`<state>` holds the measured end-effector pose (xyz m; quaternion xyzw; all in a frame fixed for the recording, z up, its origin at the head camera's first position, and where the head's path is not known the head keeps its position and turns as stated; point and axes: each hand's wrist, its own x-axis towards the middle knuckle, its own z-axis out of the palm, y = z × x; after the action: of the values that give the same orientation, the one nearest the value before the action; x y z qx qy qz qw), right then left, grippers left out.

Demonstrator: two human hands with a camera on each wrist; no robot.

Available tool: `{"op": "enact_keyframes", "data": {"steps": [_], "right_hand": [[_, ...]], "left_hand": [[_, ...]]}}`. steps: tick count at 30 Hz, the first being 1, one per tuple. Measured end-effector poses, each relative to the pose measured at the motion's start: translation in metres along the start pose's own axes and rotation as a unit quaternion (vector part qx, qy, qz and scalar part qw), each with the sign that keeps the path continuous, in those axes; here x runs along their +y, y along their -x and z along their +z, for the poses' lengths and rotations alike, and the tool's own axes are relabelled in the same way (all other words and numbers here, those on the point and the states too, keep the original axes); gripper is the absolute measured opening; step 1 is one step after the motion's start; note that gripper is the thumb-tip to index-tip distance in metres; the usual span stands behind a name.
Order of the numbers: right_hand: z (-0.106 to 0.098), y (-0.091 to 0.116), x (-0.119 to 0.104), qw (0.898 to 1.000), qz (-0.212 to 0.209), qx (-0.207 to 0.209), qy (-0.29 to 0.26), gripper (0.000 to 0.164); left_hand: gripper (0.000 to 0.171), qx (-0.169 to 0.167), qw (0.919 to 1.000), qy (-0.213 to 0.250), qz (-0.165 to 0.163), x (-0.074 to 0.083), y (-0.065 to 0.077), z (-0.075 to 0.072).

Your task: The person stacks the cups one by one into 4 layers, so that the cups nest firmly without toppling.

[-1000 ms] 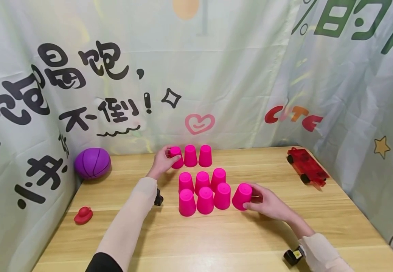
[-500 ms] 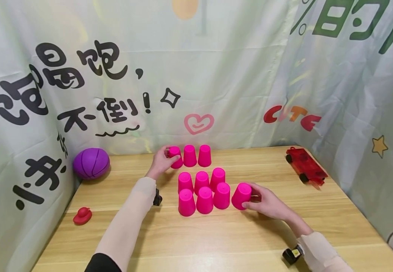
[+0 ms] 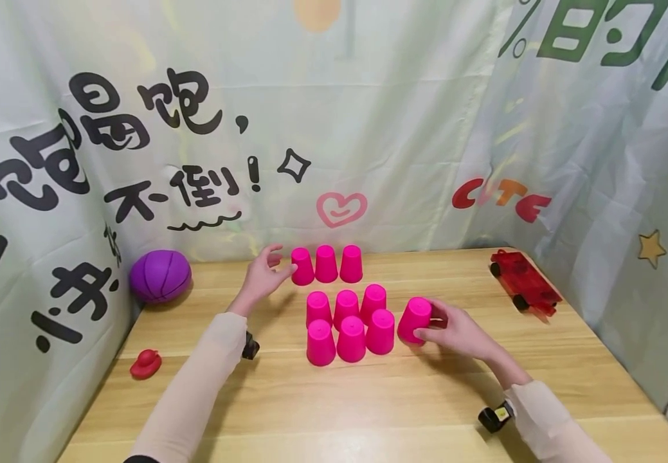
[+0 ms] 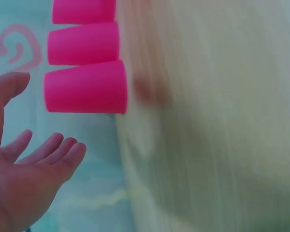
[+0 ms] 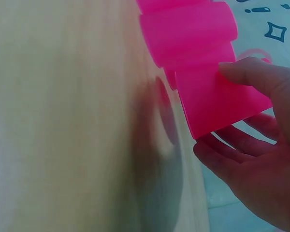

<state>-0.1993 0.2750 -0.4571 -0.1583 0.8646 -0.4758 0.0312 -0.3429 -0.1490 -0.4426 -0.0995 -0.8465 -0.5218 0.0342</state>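
Note:
My right hand (image 3: 463, 331) grips a pink cup (image 3: 415, 319) upside down between thumb and fingers, slightly tilted, at the right end of the front rows. In the right wrist view the thumb lies on the side of this cup (image 5: 215, 99), its rim raised over its shadow. My left hand (image 3: 264, 276) is spread beside the leftmost pink cup (image 3: 303, 267) of the back row. The left wrist view shows a gap between the fingers (image 4: 70, 157) and that cup (image 4: 87, 88). Two more upturned cups (image 3: 326, 264) stand to its right.
Nearer the front, two short rows of upturned pink cups (image 3: 351, 341) stand close together. A purple basketball (image 3: 161, 276) and a red rubber duck (image 3: 145, 364) lie at the left. A red toy car (image 3: 524, 283) sits back right. A printed curtain (image 3: 403, 141) borders the table (image 3: 334, 411).
My left hand has let go of the leftmost back cup and drawn off to the left, its fingers spreading. The right hand has shifted slightly upward and away with its cup.

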Motion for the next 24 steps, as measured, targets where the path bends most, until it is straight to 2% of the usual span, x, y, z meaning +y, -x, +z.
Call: {"op": "enact_keyframes", "data": {"steps": [6,20,24], "right_hand": [[-0.007,-0.013,-0.003,1.000,0.007,0.017,0.007,0.064],[-0.007,-0.051,-0.006,0.999,-0.009,0.046,0.006,0.060],[-0.005,-0.062,-0.004,0.998,0.002,0.059,0.010,0.059]], "left_hand": [[0.064,0.005,0.9995,0.012,0.030,0.009,0.023,-0.007],[0.057,-0.029,0.9958,0.065,0.057,0.025,0.079,-0.006],[0.055,-0.042,0.9946,0.065,0.069,0.030,0.093,-0.004]]}}
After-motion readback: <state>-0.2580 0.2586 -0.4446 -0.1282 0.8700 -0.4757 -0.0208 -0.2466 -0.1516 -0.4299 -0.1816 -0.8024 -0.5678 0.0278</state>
